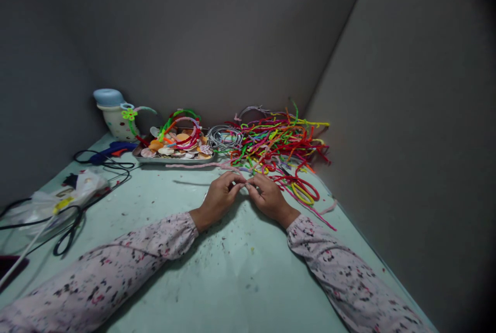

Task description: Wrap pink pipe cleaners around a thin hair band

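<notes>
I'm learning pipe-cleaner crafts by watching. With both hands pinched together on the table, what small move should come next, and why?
Probably a short twist between the fingertips: the left hand and right hand meet tip to tip, apparently pinching the pale pink pipe cleaner that trails left before the shell tray.

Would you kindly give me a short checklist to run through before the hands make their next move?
1. Left hand and right hand meet fingertip to fingertip: ok.
2. What they pinch: cannot tell, too small.
3. Pipe cleaner pile close behind right hand: ok.
4. Glue gun well away, back left: ok.
5. Table free of debris: not ok, specks scattered.
</notes>
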`<state>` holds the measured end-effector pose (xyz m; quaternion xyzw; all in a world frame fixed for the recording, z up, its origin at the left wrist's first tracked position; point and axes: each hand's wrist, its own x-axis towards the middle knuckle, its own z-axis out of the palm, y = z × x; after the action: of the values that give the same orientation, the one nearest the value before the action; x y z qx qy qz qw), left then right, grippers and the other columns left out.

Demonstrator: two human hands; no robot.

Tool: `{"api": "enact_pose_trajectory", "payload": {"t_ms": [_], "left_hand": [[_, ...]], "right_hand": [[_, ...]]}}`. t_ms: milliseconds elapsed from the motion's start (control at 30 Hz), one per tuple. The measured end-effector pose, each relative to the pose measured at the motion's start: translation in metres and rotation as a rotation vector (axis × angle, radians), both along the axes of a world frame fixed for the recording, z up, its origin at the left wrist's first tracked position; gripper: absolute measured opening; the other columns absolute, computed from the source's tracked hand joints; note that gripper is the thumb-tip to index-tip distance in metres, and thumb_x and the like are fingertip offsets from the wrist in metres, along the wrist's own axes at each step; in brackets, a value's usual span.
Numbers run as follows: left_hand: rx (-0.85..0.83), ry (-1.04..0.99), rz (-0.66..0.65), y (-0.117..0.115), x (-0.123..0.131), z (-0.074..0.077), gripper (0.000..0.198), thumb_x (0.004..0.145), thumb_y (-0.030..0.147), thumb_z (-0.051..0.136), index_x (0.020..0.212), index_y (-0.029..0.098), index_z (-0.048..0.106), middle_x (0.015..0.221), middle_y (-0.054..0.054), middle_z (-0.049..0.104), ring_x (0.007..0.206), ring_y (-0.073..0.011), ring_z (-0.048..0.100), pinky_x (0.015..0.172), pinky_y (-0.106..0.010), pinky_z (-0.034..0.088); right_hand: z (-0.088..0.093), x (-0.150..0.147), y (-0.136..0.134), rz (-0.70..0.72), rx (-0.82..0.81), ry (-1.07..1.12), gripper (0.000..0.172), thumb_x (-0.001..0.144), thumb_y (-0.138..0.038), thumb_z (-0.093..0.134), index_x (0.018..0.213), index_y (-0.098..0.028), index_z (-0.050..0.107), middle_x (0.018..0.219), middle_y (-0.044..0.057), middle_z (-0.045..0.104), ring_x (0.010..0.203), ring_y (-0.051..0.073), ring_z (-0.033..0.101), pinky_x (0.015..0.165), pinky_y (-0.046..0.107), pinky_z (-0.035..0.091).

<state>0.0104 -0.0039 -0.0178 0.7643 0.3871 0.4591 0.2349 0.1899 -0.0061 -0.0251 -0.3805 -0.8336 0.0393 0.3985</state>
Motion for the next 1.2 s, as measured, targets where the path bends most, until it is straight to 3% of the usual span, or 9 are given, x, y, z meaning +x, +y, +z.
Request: {"api": "enact_pose_trajectory", "payload": {"t_ms": [1200], "left_hand": [[0.007,0.142,0.004,-0.0029,-0.0004,0.0054,0.008,0.088,0.018,0.051,0.088,0.018,0.060,0.084,-0.001,0.058,0.075,-0.0136,0.052,0.069,-0.026,0.040]], "right_hand": [[-0.0005,0.0001,0.0013,-0.001,0.015,-0.041,0.014,0.092,-0.023,0.047,0.086,-0.019,0.059,0.080,0.004,0.060,0.078,0.019,0.054,0.072,0.031,0.041]]}}
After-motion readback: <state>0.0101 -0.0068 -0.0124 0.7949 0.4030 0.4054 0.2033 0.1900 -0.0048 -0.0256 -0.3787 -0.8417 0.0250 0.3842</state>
